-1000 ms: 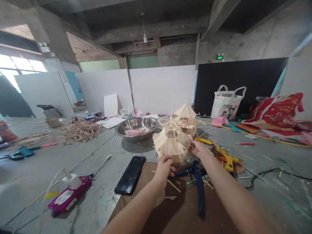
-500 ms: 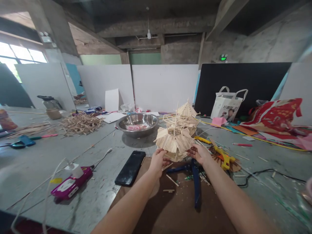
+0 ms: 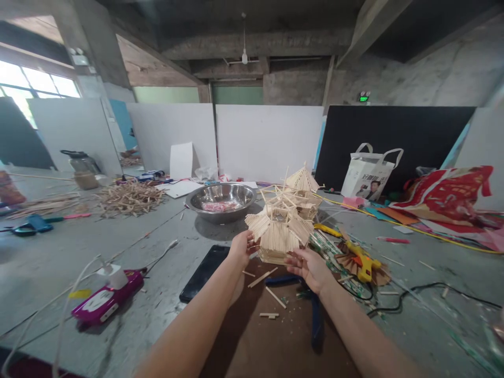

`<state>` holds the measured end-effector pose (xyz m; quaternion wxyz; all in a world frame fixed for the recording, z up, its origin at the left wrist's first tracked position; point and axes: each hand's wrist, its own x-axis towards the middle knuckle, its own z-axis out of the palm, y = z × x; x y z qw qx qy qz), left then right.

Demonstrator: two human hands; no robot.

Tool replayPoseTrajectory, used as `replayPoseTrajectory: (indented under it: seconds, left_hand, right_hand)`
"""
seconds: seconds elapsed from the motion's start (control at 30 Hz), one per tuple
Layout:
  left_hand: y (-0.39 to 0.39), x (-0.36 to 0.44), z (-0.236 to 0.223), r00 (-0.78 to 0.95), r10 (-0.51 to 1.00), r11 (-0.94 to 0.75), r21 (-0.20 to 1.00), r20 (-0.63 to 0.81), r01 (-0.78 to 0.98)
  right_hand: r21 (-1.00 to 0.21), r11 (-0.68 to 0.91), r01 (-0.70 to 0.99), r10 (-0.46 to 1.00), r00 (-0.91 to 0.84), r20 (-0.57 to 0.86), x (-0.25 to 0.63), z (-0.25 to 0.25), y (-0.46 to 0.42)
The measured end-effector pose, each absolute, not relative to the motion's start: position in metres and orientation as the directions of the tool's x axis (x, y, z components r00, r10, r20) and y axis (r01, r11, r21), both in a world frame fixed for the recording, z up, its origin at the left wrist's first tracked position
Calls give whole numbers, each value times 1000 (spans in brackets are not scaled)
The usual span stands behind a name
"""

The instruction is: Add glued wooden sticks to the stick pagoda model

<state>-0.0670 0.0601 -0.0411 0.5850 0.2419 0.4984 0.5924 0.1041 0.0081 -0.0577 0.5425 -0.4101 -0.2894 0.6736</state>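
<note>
A small pavilion model made of wooden sticks is held up just above a brown board. My left hand grips its left side, fingers curled against the stick roof. My right hand cups it from below right, palm up, fingers on its base. A second stick pavilion stands right behind it. Loose sticks lie on the board under the hands.
A steel bowl sits behind, a black phone to the left, a pink power bank with white cable further left. Blue pliers and a yellow glue gun lie right. A stick pile, white bag.
The stick pavilion has been lifted and turned slightly. My right hand dropped from its right side to under its base, and my left hand moved up onto its left side.
</note>
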Motion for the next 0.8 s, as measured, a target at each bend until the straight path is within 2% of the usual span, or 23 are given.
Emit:
replayPoseTrajectory:
  seconds: [0.23, 0.47, 0.6, 0.7, 0.8]
  left_hand:
    - [77, -74, -43, -206, 926, 191, 863, -316, -468]
    - [86, -77, -50, -190, 943, 164, 876, -274, -453]
    - [79, -81, -52, -198, 951, 145, 910, -236, -389]
    - [68, -86, -52, -274, 940, 114, 945, -202, -307]
    - [56, -88, -50, -372, 919, 58, 977, -131, -203]
  right_hand:
    - [-849, -257, -462, 966, -137, -218, 98, -68, -1]
    - [-876, -257, -408, 964, -170, -204, 97, -75, 1]
    - [-942, -262, -211, 961, -152, -233, 104, -77, 6]
    - [-976, -216, -1, 967, -136, -214, 113, -75, 9]
    - [-969, -136, 206, 960, -214, -180, 122, -71, 10]
